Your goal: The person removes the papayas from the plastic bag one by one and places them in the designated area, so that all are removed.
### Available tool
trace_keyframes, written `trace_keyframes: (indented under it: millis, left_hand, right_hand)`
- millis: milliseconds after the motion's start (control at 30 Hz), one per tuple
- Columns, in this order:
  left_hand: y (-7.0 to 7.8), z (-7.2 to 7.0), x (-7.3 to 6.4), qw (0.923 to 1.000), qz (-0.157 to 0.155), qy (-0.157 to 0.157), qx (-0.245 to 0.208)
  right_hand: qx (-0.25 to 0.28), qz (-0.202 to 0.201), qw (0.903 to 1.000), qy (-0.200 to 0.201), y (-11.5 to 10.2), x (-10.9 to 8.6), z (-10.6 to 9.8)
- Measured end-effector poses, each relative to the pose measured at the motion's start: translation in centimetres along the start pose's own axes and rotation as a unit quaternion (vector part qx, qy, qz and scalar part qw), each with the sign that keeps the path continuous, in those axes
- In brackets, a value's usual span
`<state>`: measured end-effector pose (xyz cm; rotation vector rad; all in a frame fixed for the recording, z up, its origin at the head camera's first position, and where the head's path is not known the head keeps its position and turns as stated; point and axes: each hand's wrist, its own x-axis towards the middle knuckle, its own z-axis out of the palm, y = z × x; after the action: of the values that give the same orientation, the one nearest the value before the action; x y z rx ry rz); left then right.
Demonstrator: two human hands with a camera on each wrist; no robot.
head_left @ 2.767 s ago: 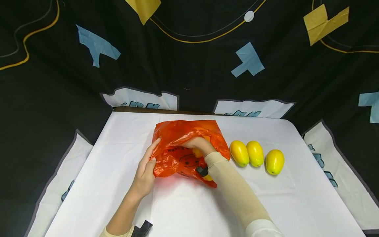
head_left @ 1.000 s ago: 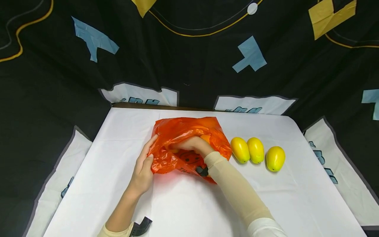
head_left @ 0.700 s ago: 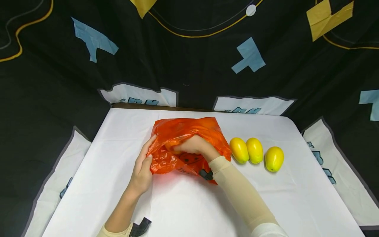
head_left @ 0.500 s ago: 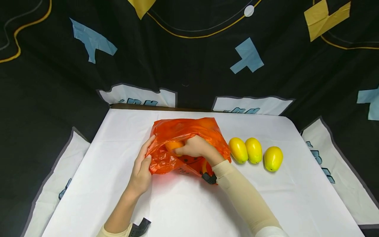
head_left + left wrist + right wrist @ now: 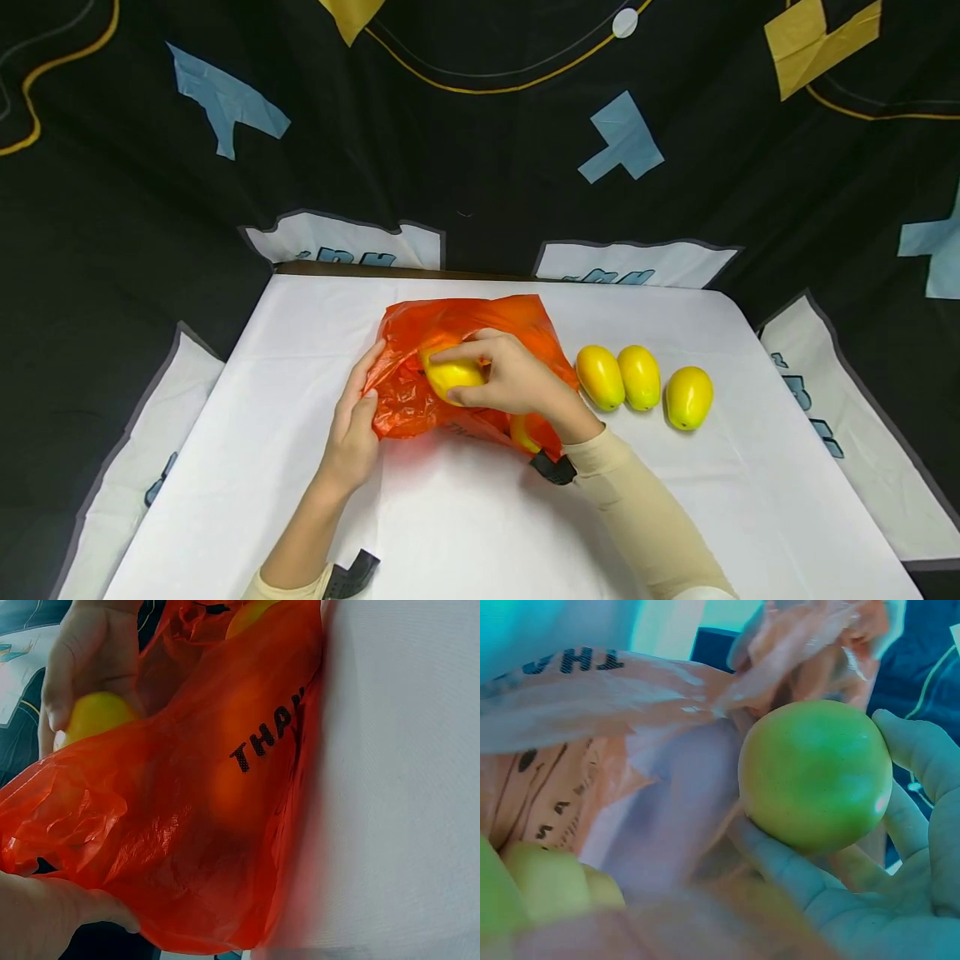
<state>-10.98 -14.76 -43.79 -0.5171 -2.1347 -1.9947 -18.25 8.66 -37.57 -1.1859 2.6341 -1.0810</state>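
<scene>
i have the right fingers (image 5: pixel 468 351) gripping a yellow fruit (image 5: pixel 450 379); opposite them, the left fingers (image 5: pixel 363 369) hold the red bag (image 5: pixel 420 319), presumably so its mouth gapes.

I count: one red plastic bag (image 5: pixel 517 317) on the surface (image 5: pixel 480 525), toward the far edge; three loose yellow fruits (image 5: pixel 639 378) between bag and right edge; one held fruit (image 5: pixel 452 374); at least two bagged fruits (image 5: pixel 547 881), total indeterminate; one left hand (image 5: pixel 355 437); one right hand (image 5: pixel 527 379).

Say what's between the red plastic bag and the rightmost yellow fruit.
The left yellow fruit and the middle yellow fruit, side by side on the white tabletop in the head view.
</scene>
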Motion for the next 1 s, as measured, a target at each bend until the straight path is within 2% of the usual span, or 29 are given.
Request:
trace_keyframes:
  millis: [100,267,500,600,800,1000]
  left_hand:
    - [0.1,0.0,0.0,1.0,-0.004,0.001,-0.001]
    - [0.1,0.1,-0.1,1.0,-0.001,-0.001,-0.006]
    - [-0.2,0.0,0.0,0.9999,0.01,0.002,-0.007]
    - [-0.2,0.0,0.1,0.9998,0.016,0.005,-0.01]
    - [-0.2,0.0,0.1,0.9997,0.019,0.005,-0.011]
    - [-0.2,0.0,0.1,0.9997,0.019,0.004,-0.013]
  right_hand:
    - [0.005,0.0,0.9999,0.013,-0.5,-0.7,-0.5]
    - [0.048,-0.008,0.9982,0.037,-1.0,-1.7,-1.5]
    - [0.103,-0.04,0.9915,0.068,-1.7,-3.1,-3.3]
    - [0.119,-0.042,0.9881,0.088,-2.7,-3.8,-4.5]
    - [0.121,-0.04,0.9836,0.128,-5.0,-5.2,-6.9]
    - [0.128,-0.023,0.9767,0.171,-4.2,-6.5,-8.8]
